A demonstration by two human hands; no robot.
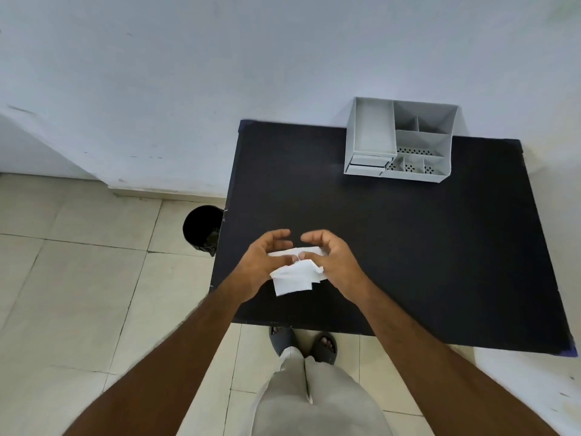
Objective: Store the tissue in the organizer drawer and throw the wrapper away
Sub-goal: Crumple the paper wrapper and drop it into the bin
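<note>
Both hands, left hand [262, 262] and right hand [333, 262], pinched white tissue [294, 278] over black table [393, 240]; wrapper indistinguishable. Organizer [399, 143] drawers looked shut. Bin [202, 229] partly hidden.

No writing, label, brand or number can be read anywhere in the frame. The white tissue [295, 276] held at lower centre looks blank, though its folds are blurred, and the grey organizer [399, 141] at upper right carries no visible mark.
</note>
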